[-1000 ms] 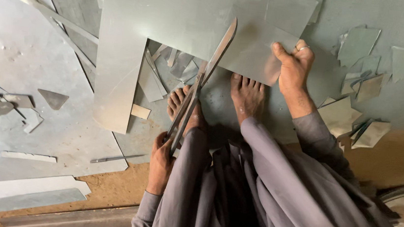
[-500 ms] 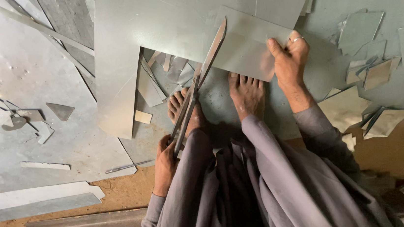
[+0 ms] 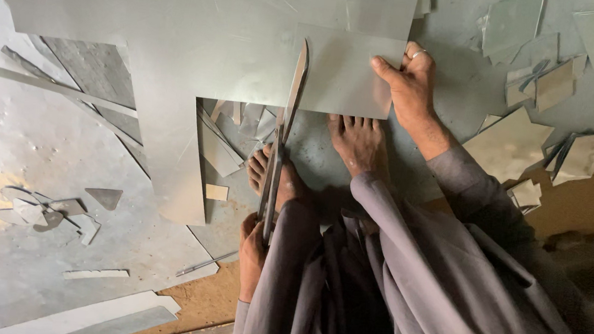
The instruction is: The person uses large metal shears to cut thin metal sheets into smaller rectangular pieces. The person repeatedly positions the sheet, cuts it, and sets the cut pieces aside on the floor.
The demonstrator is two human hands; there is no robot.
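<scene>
The large flat metal sheet is plain pale grey-green; the long metal shears are dull grey; the scattered offcuts match the sheet.

Grey metal floor carries a large sheet and, apparently, offcuts.

You're in loose grey clothing: long grey sleeves reach both wrists, the cloth falling in deep soft folds over your knees and lap. Your feet are bare, no shoes or socks, toes showing past the trouser hems. Your right hand wears a light metal ring on one finger; your left hand is bare, its cuff plain grey, with no buttons or markings showing.
</scene>
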